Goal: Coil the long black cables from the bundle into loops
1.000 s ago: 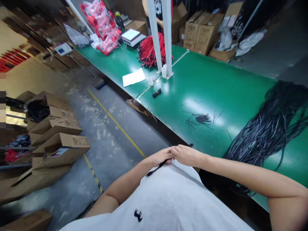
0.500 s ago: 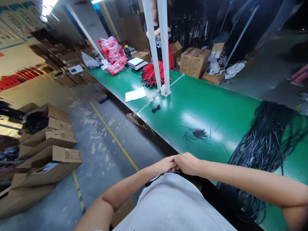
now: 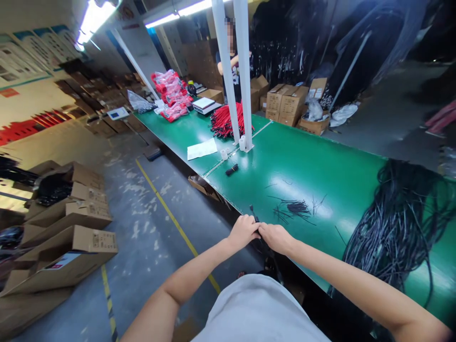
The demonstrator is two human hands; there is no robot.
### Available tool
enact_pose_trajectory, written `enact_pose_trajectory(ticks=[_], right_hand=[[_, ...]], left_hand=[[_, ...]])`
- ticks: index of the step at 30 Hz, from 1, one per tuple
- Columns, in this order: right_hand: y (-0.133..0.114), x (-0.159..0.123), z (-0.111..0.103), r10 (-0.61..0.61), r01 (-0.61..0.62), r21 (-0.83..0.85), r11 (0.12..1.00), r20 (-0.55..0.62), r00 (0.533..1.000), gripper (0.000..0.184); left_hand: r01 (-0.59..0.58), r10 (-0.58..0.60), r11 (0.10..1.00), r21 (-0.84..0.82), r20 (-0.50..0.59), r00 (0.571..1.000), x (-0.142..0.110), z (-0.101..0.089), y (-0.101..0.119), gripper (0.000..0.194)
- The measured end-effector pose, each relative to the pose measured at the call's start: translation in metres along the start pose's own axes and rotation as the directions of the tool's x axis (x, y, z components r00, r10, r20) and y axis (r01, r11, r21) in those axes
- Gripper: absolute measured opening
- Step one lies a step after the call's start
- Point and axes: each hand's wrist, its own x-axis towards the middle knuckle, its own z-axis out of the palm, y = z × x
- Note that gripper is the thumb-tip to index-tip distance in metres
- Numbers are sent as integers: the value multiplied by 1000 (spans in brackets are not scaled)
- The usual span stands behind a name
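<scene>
My left hand (image 3: 242, 231) and my right hand (image 3: 277, 237) meet at the near edge of the green table, fingers closed around a black cable (image 3: 252, 209). One end of the cable, with a small dark tip, sticks up past my fingers; the rest seems to hang below, dark and hard to make out. Beyond my hands a small heap of short black ties (image 3: 298, 207) lies on the tabletop. To the right, a large bundle of long black cables (image 3: 383, 228) spreads over the table and over its near edge.
A small tied black cable bundle (image 3: 232, 169), a white sheet (image 3: 202, 149) and red cables (image 3: 226, 121) lie farther along the table (image 3: 302, 152). White posts (image 3: 244, 76) rise from it. A person (image 3: 233, 71) stands behind them. Open cartons (image 3: 89, 242) stand on the left floor.
Both hands have moved away from my body and slightly up, closer to the table edge. The cable end now shows above my fingers. My view has tilted up a little.
</scene>
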Motion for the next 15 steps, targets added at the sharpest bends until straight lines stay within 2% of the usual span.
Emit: enact_pose_trajectory(ticks=[2, 5, 8, 10, 11, 13, 15], right_hand=[[-5, 1, 2, -36, 36, -41, 999, 10, 999, 24], [-12, 7, 6, -24, 26, -92, 995, 16, 1000, 22], [-11, 12, 9, 18, -15, -118, 993, 23, 1000, 20], [-8, 13, 9, 34, -31, -126, 992, 20, 999, 17], [-7, 14, 8, 33, -31, -129, 991, 14, 999, 17], [-6, 13, 6, 7, -7, -135, 991, -2, 1000, 20], [-7, 12, 4, -36, 34, -140, 990, -15, 999, 25]], left_hand=[[52, -52, 999, -3, -16, 999, 4, 1, 1, 22], [227, -223, 948, -223, 46, 974, 11, 22, 4, 19], [290, -271, 899, -327, 103, 957, 13, 46, 5, 40], [290, -271, 866, -408, 106, 957, 8, 52, 4, 45], [283, -273, 862, -420, 84, 958, 4, 50, 3, 39], [229, -256, 913, -337, -39, 966, -5, 41, 0, 22], [101, -127, 985, -141, -193, 973, -11, 26, -3, 18]])
